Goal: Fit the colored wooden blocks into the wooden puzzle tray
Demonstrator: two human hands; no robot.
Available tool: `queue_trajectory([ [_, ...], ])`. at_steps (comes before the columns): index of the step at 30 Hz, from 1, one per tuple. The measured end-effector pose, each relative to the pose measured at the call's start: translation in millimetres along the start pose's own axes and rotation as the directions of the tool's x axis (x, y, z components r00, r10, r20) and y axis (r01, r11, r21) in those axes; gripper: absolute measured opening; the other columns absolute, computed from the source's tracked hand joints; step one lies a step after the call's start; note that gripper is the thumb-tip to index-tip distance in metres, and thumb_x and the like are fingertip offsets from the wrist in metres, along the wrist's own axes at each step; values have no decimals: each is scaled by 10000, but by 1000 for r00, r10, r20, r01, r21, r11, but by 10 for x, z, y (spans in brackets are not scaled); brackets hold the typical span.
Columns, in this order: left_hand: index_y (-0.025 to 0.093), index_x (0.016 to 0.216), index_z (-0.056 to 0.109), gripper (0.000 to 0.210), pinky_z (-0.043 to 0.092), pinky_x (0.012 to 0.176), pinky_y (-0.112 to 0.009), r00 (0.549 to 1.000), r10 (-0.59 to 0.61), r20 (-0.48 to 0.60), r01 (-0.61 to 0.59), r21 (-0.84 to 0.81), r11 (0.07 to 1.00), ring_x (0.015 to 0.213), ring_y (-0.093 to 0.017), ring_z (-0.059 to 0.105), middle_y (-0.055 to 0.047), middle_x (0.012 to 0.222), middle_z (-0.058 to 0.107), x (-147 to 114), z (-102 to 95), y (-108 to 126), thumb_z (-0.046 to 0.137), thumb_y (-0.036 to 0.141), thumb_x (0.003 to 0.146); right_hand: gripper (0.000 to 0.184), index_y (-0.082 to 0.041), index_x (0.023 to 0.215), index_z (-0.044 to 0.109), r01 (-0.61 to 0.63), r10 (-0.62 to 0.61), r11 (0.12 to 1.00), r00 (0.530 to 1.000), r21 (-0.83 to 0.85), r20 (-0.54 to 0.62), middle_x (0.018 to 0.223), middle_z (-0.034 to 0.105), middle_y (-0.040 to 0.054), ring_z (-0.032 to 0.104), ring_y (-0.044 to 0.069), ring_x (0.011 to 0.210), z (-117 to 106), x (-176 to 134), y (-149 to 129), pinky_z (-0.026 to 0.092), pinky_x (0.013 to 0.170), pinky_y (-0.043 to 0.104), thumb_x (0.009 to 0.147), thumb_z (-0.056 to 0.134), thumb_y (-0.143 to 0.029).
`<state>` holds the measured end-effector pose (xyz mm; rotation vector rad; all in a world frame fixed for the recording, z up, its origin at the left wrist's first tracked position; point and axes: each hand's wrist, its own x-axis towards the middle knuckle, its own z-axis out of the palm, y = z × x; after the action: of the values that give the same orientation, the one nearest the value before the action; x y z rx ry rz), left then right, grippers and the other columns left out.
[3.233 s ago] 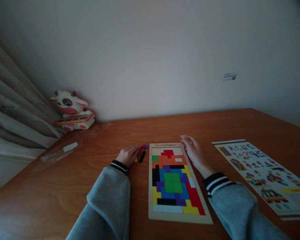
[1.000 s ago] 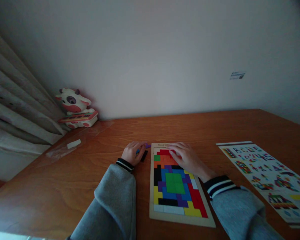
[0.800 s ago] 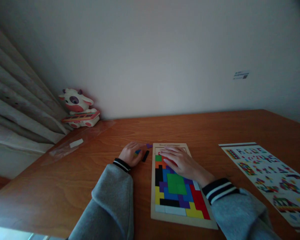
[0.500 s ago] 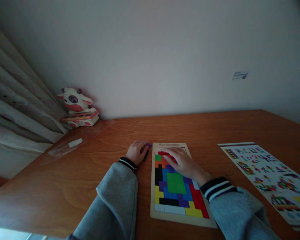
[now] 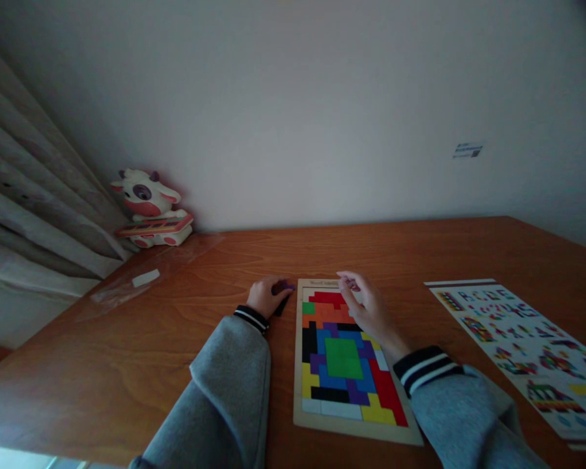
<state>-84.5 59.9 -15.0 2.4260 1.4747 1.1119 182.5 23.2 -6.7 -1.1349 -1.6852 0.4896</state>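
A wooden block-puzzle board point(image 5: 297, 365) lies on the table, mostly filled with coloured pieces around a green square point(image 5: 344, 358). Near its upper end sit a red piece point(image 5: 325, 298) and orange pieces point(image 5: 322, 314). My left hand point(image 5: 264, 296), just left of the board's top corner, pinches a purple puzzle piece point(image 5: 288, 286) between thumb and finger. A black piece point(image 5: 281, 306) shows under that hand's thumb. Over the board's upper right, my right hand point(image 5: 368, 312) is raised with thumb and fingers apart and nothing visible in it.
A printed pattern sheet point(image 5: 512, 352) lies to the right. At the back left stands a toy cow with a keyboard point(image 5: 153, 212), beside a curtain point(image 5: 34, 202). Clear film with a white label point(image 5: 146, 278) lies on the table's left edge. The wall point(image 5: 312, 130) rises behind.
My right hand has lifted off the red piece and moved up and right, uncovering red and orange pieces. My left hand has turned slightly, and more of the purple piece shows.
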Motion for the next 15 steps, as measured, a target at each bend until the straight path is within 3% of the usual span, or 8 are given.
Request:
queue_trajectory([
  [8,224,981,719,138,579,822,-309,992,117,-43,-121,-92,988,869,-162,683,-39,947,716,-1,47,125,643,269,875,316,-262,1164,580,-18,18,1000,1000,13,1,1014,657,80,608,228,917,-12,12,-22,498,855,412,941,458,-450],
  [15,242,935,752,172,588,762,-266,981,180,-78,-187,-84,979,830,-140,686,-33,947,715,14,200,217,585,282,918,322,-256,1150,588,-15,15,1000,1000,9,-4,990,665,77,619,228,899,6,11,22,499,831,401,942,456,-463],
])
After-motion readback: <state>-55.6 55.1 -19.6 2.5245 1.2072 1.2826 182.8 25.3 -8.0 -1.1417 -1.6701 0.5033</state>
